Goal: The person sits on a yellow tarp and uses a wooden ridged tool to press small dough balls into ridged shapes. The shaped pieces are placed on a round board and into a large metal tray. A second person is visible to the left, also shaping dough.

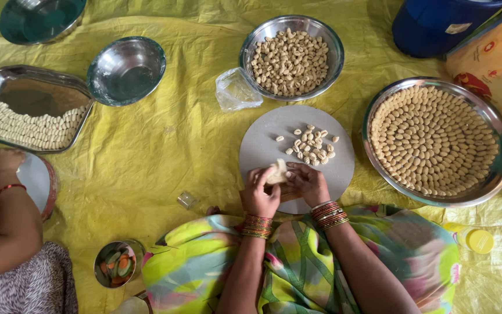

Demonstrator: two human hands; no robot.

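Observation:
My left hand (260, 195) and my right hand (308, 183) meet over the near edge of a round grey board (262, 145). Together they pinch a pale lump of dough (276, 172). Small ridged dough shells (312, 145) lie loose in the middle of the board, just beyond my fingers. Both wrists wear stacks of bangles.
A steel bowl of shells (290, 58) sits beyond the board, a clear plastic bag (236, 90) beside it. A wide steel pan (498, 168) of arranged shells is at right. Left: a steel tray (7, 78), an empty bowl (126, 70), another person's arm (10, 215). A yellow sheet (158, 151) covers the floor.

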